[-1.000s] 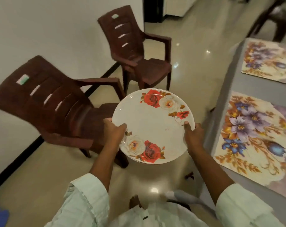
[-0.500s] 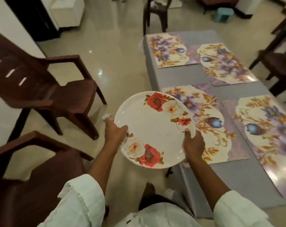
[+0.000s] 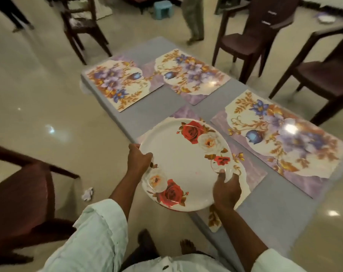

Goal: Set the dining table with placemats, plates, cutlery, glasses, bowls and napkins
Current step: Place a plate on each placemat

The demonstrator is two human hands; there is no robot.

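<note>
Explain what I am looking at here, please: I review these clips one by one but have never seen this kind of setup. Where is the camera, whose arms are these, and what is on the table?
There is no machine here. A person wears a wide-angle camera on the head, so the one view looks forward and down at their own arms in pale sleeves.

The left hand and the right hand grip opposite edges of a white plate with red roses. It is over the nearest placemat, at the table's near corner; whether it rests on the mat yet cannot be told.

The grey table carries four floral placemats: that one, one to its right, and two at the far end. No cutlery, glasses, bowls or napkins show on it.

Dark brown chairs stand around, and crumpled paper lies on the floor.
</note>
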